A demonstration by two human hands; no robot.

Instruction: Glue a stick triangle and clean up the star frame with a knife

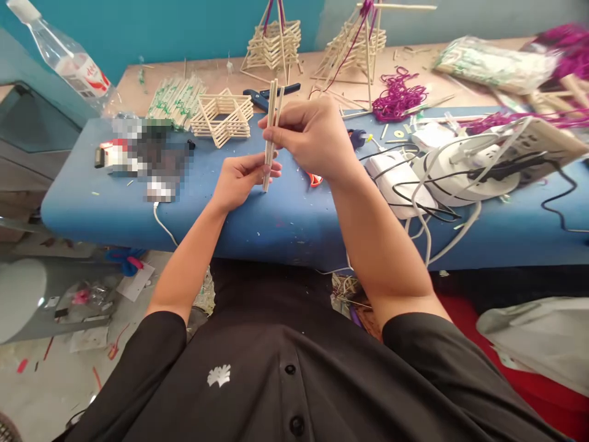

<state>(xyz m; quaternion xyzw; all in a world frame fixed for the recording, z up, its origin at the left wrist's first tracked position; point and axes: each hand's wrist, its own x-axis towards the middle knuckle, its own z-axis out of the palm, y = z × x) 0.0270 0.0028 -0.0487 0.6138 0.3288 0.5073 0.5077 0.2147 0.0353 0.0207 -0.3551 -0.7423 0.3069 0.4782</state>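
A small bundle of thin wooden sticks (271,138) stands nearly upright between my two hands, above the blue table. My left hand (243,178) pinches its lower end. Higher up, my right hand (310,132) has thumb and fingers closed around the same sticks, whose tops poke out above. Just behind my left hand lies a star-shaped frame of stacked sticks (222,116). Beyond the bundle are dark-handled pliers (260,98), partly hidden by my right hand and the sticks. An orange-red object (315,179) lies under my right wrist, mostly covered.
Two stick structures (273,52) with purple cord stand at the back. Wrapped sticks (177,101) lie behind left, near a plastic bottle (76,64). Purple cord (399,95) is heaped behind right. White power adapters and tangled cables (460,172) crowd the right side.
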